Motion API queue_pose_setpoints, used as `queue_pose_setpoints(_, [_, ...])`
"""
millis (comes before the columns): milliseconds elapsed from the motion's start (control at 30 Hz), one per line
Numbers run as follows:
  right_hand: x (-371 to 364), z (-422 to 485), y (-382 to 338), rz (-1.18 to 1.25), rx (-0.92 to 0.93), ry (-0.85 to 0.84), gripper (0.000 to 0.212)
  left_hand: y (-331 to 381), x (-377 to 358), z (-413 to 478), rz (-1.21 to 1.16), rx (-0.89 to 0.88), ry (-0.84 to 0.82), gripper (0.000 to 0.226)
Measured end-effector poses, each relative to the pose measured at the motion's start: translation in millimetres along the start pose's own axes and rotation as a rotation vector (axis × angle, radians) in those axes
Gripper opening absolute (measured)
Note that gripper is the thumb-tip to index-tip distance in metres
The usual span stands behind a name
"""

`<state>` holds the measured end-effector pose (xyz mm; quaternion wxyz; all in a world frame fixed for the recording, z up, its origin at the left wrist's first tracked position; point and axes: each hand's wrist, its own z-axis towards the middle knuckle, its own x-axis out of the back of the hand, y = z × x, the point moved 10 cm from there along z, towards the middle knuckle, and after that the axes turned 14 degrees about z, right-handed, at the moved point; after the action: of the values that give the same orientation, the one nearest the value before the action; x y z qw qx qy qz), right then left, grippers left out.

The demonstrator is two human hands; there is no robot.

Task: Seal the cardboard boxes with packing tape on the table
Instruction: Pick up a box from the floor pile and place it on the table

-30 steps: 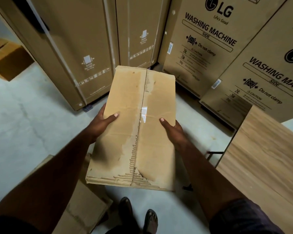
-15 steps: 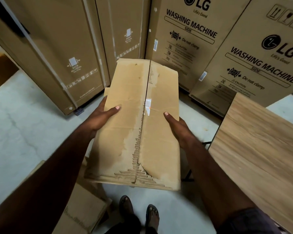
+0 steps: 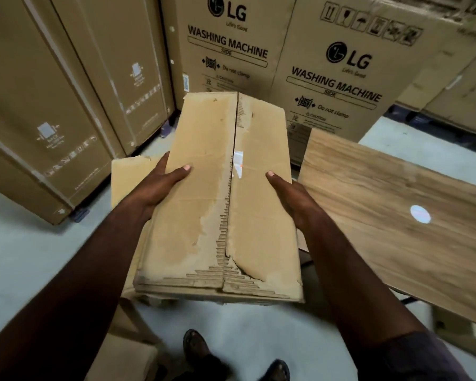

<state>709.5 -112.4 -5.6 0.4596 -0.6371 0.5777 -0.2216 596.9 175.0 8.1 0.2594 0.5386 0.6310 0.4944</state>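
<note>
I carry a worn cardboard box (image 3: 204, 202) in the air at the centre of the head view. Its top flaps are closed, with a torn centre seam and a small scrap of clear tape (image 3: 238, 163) on it. My left hand (image 3: 160, 185) grips the box's left side, thumb lying on top. Gripping the right side the same way is my right hand (image 3: 291, 193). A loose side flap (image 3: 129, 177) sticks out behind my left hand. The wooden table (image 3: 396, 210) lies just right of the box. No tape roll is in sight.
Large LG washing machine cartons (image 3: 341, 64) stand behind the table and the box. Tall cartons (image 3: 52, 105) line the left. Flat cardboard (image 3: 127, 356) lies on the floor at the lower left, beside my feet (image 3: 201, 350).
The view has swung to the right, and the table now fills more of the right side. Both hands keep the same hold on the box.
</note>
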Motion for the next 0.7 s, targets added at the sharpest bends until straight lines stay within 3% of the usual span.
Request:
queue_pose_setpoints(233, [87.2, -44.1, -26.8, 0.104, 0.051, 0.041, 0.042, 42.3, -91.7, -17.7, 0.06, -0.051, -0.057, 0.04])
queue_pose_setpoints(467, [202.9, -94.5, -53.5, 0.124, 0.084, 0.074, 0.044, 78.3, -206.9, -51.8, 0.11, -0.121, -0.116, 0.062])
queue_pose_setpoints(700, [322.0, -135.0, -74.4, 0.14, 0.107, 0.123, 0.039, 100.0, -328.6, -79.9, 0.107, -0.141, -0.179, 0.055])
